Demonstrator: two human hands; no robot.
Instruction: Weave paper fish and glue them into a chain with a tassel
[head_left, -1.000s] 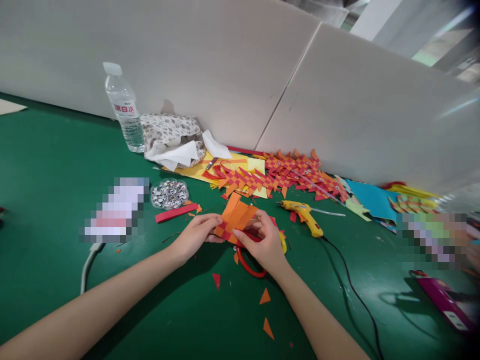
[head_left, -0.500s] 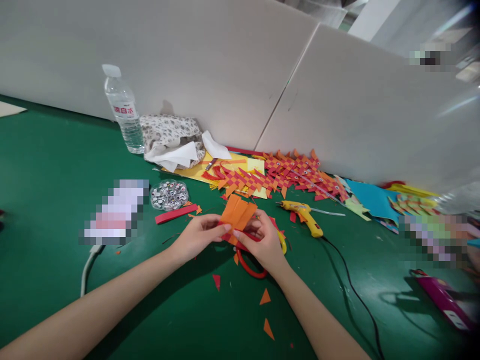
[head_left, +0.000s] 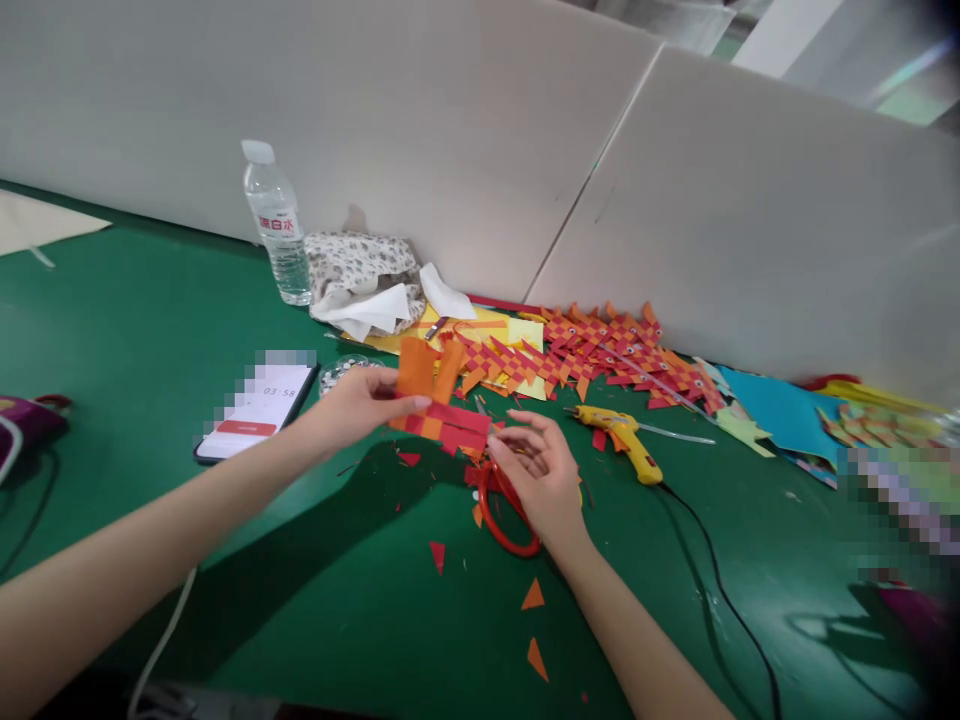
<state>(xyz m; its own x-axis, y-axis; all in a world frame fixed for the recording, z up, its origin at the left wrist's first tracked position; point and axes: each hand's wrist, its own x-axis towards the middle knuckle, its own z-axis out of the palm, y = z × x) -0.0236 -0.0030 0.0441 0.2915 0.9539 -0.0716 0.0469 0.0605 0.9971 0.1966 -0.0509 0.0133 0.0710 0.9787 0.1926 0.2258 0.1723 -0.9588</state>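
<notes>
My left hand (head_left: 364, 405) pinches a woven piece of paper strips (head_left: 457, 425), with orange strips standing up and red strips reaching to the right. At the right end of the red strips, the thumb and a finger of my right hand (head_left: 544, 465) close on the paper, while its index finger is lifted. Scissors with red handles (head_left: 517, 545) lie on the table below my right hand, partly covered by it. Red and orange paper scraps (head_left: 533, 595) are scattered nearby.
A yellow glue gun (head_left: 622, 435) with a black cord lies to the right. Behind are woven paper fish (head_left: 600, 340), a tissue pouch (head_left: 364, 265) and a water bottle (head_left: 277, 230). A phone (head_left: 262, 400) and a dish of googly eyes (head_left: 334, 375) sit left.
The woven paper has turned and moved left with my left hand, so its red strips now point right. My right hand has shifted to their ends. The view has swung left.
</notes>
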